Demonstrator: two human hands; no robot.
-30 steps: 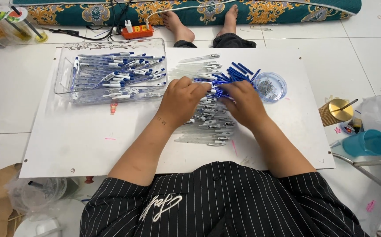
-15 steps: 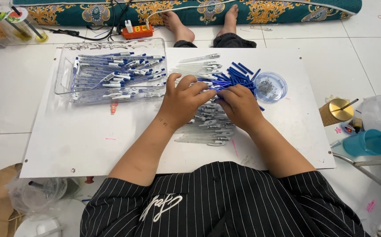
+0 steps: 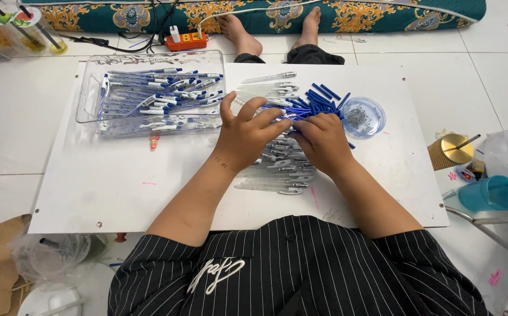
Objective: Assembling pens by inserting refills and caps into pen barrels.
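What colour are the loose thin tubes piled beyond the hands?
Blue, seen in the head view: the thin tubes lie beside the small round dish.

Left hand [image 3: 247, 133] and right hand [image 3: 323, 140] lie close together, palms down, fingers curled.

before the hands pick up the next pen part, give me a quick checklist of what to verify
1. Both hands over the parts: left hand and right hand meet above the clear barrels. Ok.
2. Blue refills close by, just beyond the fingers. Ok.
3. Small round dish upright beside the right hand. Ok.
4. Clear tray of finished pens beside the left hand. Ok.
5. What the fingertips pinch: hidden. Cannot tell.
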